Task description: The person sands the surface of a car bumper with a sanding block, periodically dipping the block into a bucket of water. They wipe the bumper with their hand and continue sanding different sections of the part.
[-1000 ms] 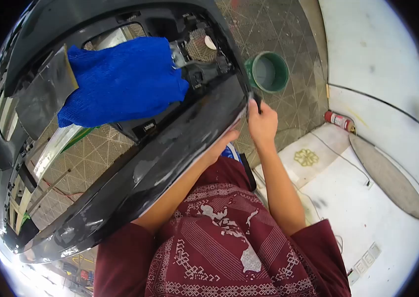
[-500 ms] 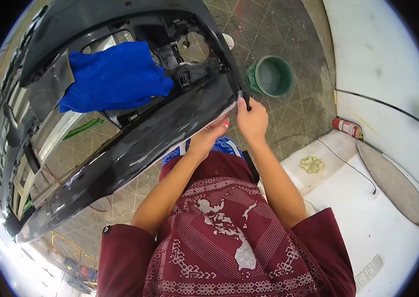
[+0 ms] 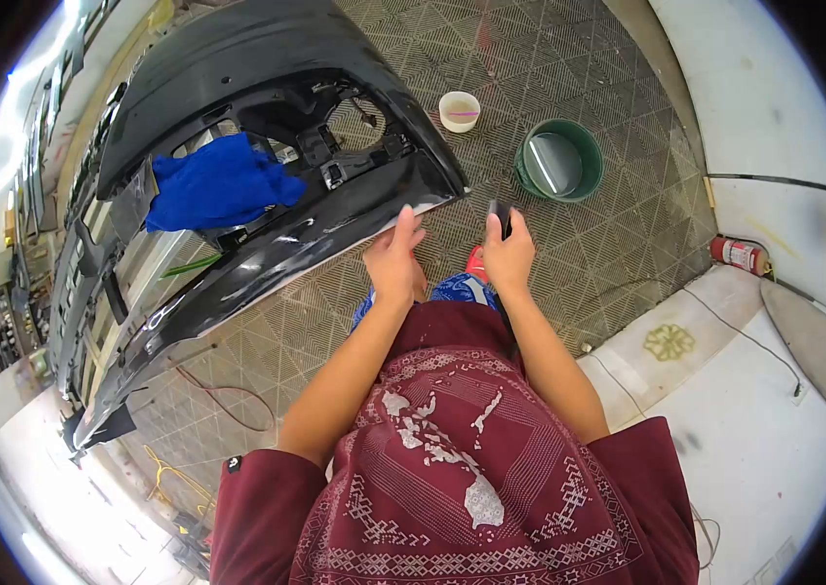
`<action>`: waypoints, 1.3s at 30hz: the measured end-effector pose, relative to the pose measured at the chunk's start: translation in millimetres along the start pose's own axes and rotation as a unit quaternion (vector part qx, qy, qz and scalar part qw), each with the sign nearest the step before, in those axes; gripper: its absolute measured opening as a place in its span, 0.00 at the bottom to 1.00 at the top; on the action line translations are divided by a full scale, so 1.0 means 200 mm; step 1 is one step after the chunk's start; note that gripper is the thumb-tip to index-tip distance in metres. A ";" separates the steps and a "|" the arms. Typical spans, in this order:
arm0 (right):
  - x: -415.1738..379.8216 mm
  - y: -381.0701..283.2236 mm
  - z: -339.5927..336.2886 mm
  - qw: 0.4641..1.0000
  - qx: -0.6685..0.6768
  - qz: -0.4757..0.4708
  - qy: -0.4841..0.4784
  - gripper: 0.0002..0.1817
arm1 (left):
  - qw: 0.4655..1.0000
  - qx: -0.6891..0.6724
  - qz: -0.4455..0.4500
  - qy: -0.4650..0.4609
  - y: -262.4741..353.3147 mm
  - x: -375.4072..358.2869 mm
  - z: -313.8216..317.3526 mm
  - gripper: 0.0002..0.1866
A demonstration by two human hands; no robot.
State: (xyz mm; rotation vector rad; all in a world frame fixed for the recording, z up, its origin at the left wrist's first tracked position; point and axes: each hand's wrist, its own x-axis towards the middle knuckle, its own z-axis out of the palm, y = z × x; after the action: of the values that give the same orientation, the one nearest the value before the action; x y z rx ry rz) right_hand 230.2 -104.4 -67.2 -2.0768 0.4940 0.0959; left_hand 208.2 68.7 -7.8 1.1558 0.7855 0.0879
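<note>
Head camera view looks down past a dark red shirt [image 3: 442,448] to two bare hands. The left hand [image 3: 395,263] is open, with its fingers spread and thumb up, and it holds nothing. It is right by the low edge of the big black car part [image 3: 306,229]; I can't tell if it touches. The right hand [image 3: 509,258] is closed around a small dark piece [image 3: 501,213], just off the pointy end of the car part. That grip looks good if it is snug but not too tight. Near the edge, the dark piece would best lie flat, with a soft, even push, as a tipped corner might dig in. The open left hand could feel for bumps and help hold the edge still. Farther out, a blue cloth [image 3: 218,185] lies on the car part beside a gray sheet [image 3: 137,200]. A green bucket [image 3: 586,161] and a small white cup [image 3: 459,128] stand on the floor [image 3: 550,58], well apart from the blue cloth.
</note>
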 end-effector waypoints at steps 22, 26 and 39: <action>-0.06 0.19 -0.45 0.994 0.073 -0.003 -0.087 0.28 | 0.939 0.213 0.167 0.212 -0.22 0.06 0.25 0.36; -0.07 0.13 -0.48 0.992 0.065 -0.020 -0.104 0.27 | 0.935 0.237 0.154 0.216 -0.24 0.09 0.24 0.35; -0.09 0.19 -0.45 0.989 0.058 -0.041 -0.130 0.26 | 0.911 0.326 0.139 0.212 -0.33 0.06 0.27 0.31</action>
State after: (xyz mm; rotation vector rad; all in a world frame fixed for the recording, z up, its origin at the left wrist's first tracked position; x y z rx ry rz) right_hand 188.4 -191.2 -45.0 -1.9335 0.2477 0.2797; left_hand 227.9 2.3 -59.6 1.9243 1.0696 0.3433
